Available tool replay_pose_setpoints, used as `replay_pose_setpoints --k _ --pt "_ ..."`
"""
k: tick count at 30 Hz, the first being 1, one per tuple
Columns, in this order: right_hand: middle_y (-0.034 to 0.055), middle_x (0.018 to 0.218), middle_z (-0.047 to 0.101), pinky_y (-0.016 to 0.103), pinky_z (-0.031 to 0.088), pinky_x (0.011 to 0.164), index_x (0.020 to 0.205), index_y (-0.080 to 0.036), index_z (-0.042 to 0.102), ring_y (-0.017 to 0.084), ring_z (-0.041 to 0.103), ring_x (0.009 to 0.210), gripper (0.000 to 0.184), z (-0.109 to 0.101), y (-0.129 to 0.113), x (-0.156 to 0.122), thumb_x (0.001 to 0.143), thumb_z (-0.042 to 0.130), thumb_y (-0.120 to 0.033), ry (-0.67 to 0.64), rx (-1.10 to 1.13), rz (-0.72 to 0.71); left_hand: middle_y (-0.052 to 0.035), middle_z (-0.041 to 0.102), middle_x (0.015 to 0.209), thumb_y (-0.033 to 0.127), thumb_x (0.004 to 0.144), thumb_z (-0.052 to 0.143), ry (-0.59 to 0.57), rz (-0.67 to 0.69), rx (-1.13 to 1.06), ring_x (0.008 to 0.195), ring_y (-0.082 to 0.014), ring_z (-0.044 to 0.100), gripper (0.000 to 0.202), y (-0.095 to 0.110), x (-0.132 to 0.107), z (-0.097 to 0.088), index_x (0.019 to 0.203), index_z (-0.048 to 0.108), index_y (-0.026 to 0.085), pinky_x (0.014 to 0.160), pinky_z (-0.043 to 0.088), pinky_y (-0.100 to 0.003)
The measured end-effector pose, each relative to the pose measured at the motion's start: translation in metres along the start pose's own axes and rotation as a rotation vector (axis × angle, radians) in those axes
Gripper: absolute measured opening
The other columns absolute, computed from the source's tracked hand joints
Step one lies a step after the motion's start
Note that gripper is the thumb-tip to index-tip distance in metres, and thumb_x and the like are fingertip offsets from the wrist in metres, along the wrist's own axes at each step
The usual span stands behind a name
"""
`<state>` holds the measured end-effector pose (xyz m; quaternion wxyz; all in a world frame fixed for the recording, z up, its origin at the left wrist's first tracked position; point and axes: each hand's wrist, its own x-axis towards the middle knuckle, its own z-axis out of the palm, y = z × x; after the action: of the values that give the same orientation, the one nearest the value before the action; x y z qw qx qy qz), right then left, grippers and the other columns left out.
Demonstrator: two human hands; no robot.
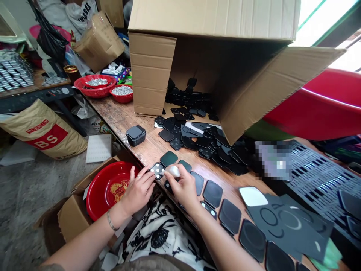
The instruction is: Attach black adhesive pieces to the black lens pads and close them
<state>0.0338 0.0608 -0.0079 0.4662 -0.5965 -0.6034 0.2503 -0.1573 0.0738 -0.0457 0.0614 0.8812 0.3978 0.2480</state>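
Fingers (146, 177) of both hands press a dotted black square (157, 170) on the table (124, 116).

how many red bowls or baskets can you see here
3. A large red bowl sits in the open box beside the left hand. Two red baskets holding small metal parts stand at the table's far left end. More may be hidden.

Wooden bench (124, 120), worn top. On it: tipped cardboard box (197, 56) as ref. Black square plates (203, 141) spilled at box mouth; small black case (135, 135) just left of box; two red bowls (97, 86) beyond it; row of dark pads (229, 215) along near edge.
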Motion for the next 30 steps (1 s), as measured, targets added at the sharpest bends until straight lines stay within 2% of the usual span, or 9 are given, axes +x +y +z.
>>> replay_pose_setpoints --k 7,11,16,20,23,26,28,30 --pt "0.0007 0.076 0.066 0.023 0.044 0.061 0.090 -0.021 0.061 0.014 0.058 0.065 0.011 0.004 0.007 0.016 0.089 0.060 -0.032 -0.026 -0.111 -0.056 -0.0135 0.067 0.125 0.016 0.098 0.044 -0.041 -0.018 -0.034 0.134 -0.0286 0.048 0.031 -0.002 -0.002 0.000 0.123 0.062 0.016 0.113 0.014 -0.070" --pt "0.0011 0.077 0.066 0.023 0.045 0.061 0.090 -0.021 0.060 0.014 0.058 0.066 0.011 0.014 0.003 0.023 0.089 0.058 -0.031 -0.074 -0.100 -0.051 -0.0134 0.067 0.126 0.015 0.097 0.044 -0.038 -0.012 -0.044 0.134 -0.0292 0.048 0.032 -0.003 -0.002 0.000 0.124 0.062 0.016 0.113 0.015 -0.071" --pt "0.0022 0.082 0.066 0.024 0.046 0.067 0.092 -0.021 0.059 0.015 0.061 0.071 0.010 0.019 -0.002 0.010 0.091 0.057 -0.030 -0.142 -0.062 -0.079 -0.0134 0.067 0.125 0.012 0.096 0.044 0.000 0.004 -0.061 0.134 -0.0289 0.049 0.033 -0.005 -0.004 0.003 0.124 0.062 0.015 0.114 0.017 -0.069" --pt "0.0039 0.087 0.069 0.026 0.049 0.073 0.095 -0.021 0.061 0.017 0.064 0.078 0.011 0.005 -0.004 -0.001 0.090 0.060 -0.032 -0.065 -0.038 -0.071 -0.0128 0.065 0.126 0.008 0.094 0.046 0.039 0.000 -0.081 0.134 -0.0282 0.048 0.033 -0.007 -0.007 0.004 0.122 0.062 0.015 0.114 0.023 -0.065" --pt "0.0039 0.086 0.070 0.031 0.052 0.074 0.095 -0.021 0.062 0.019 0.065 0.076 0.021 -0.009 -0.003 -0.003 0.085 0.067 -0.039 0.101 0.152 0.113 -0.0120 0.067 0.121 0.008 0.093 0.049 0.119 -0.009 -0.127 0.130 -0.0277 0.051 0.031 -0.004 -0.005 0.001 0.119 0.065 0.016 0.113 0.027 -0.062" --pt "0.0026 0.089 0.072 0.034 0.055 0.078 0.096 -0.023 0.058 0.020 0.069 0.080 0.033 -0.018 -0.002 -0.004 0.077 0.076 -0.043 0.217 0.646 0.388 -0.0098 0.069 0.110 0.013 0.092 0.053 0.195 -0.029 -0.294 0.120 -0.0257 0.057 0.025 0.013 0.009 -0.004 0.110 0.069 0.019 0.109 0.039 -0.054" --pt "0.0021 0.090 0.072 0.034 0.055 0.080 0.094 -0.023 0.060 0.019 0.069 0.081 0.034 -0.018 -0.003 -0.007 0.074 0.077 -0.045 0.221 0.947 0.542 -0.0100 0.068 0.111 0.019 0.093 0.057 0.180 -0.086 -0.495 0.115 -0.0243 0.060 0.024 0.030 0.023 -0.004 0.113 0.069 0.021 0.104 0.047 -0.046" --pt "0.0037 0.088 0.072 0.032 0.056 0.076 0.093 -0.022 0.064 0.018 0.067 0.075 0.034 -0.014 -0.005 -0.013 0.077 0.072 -0.050 0.151 1.112 0.657 -0.0112 0.067 0.118 0.025 0.091 0.060 0.135 -0.195 -0.723 0.112 -0.0237 0.062 0.029 0.048 0.040 -0.001 0.119 0.067 0.020 0.099 0.052 -0.041"
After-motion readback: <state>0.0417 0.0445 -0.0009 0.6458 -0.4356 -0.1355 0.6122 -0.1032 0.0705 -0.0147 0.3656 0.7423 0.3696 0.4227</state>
